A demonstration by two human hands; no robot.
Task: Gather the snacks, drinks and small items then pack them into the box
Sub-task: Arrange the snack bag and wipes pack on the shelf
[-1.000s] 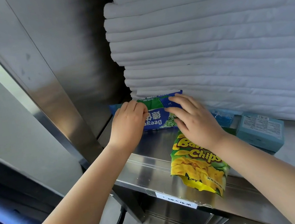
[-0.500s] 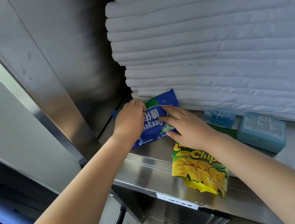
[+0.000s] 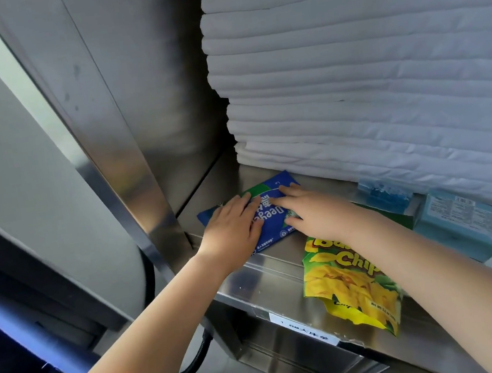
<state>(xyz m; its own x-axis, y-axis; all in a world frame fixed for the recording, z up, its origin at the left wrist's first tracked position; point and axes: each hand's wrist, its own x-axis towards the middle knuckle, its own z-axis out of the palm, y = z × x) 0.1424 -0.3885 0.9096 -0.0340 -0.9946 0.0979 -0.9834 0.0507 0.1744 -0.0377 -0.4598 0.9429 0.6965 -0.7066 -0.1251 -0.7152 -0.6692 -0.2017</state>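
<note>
A blue and green snack packet (image 3: 270,222) lies flat on the steel shelf (image 3: 269,270), near its left end. My left hand (image 3: 234,222) rests on the packet's left half with fingers laid out straight. My right hand (image 3: 311,212) presses flat on its right half. A yellow and green banana chips bag (image 3: 347,286) lies just right of the packet, hanging over the shelf's front edge, partly under my right forearm. No box for packing is in view.
A tall stack of folded white linen (image 3: 365,74) fills the shelf behind the snacks. A pale blue carton (image 3: 458,223) and a small clear blue packet (image 3: 383,194) sit at the right. The steel cabinet wall (image 3: 124,140) stands close on the left.
The blue packet came down from leaning on the linen to lying flat on the shelf. Both hands went from holding it to lying flat on top of it.
</note>
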